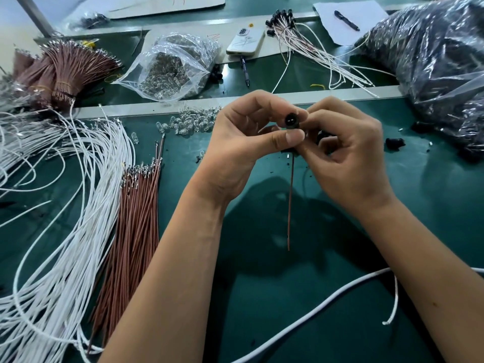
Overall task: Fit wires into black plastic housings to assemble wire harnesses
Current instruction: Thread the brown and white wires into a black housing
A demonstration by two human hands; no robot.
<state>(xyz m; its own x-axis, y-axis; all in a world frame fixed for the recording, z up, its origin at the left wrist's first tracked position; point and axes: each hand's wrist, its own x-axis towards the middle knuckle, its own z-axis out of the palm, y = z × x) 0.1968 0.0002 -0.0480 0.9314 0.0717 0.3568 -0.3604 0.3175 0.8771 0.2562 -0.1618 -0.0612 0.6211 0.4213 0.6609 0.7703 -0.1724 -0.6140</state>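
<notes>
Both hands are working one black housing (291,119) up off the table (340,297). Left hand (243,142) is pinching it, thumb under and forefinger over, round face with two slots turned toward the camera. Right hand (348,150) is closing fingers on the housing's far side, fingertips touching it. A brown wire (290,203) is hanging straight down from just below the left thumb, loose end free above the table; its top end is hidden behind the fingers, so seating can't be confirmed.

Step in hand, as I read it: the brown wire is being seated into the housing's back, or checked from the front.

Next move likely calls for a white wire: a loose one (327,302) is lying below the right forearm, and the white wire pile (52,231) is sitting well left of the left grip, beside the brown wire bundle (133,216). One grip needs to be holding the housing steady while the other is lining the terminal up with the empty slot and pushing it home.

Finished harnesses (301,40) are lying beyond both grips; a bag of housings (432,61) is far right.
</notes>
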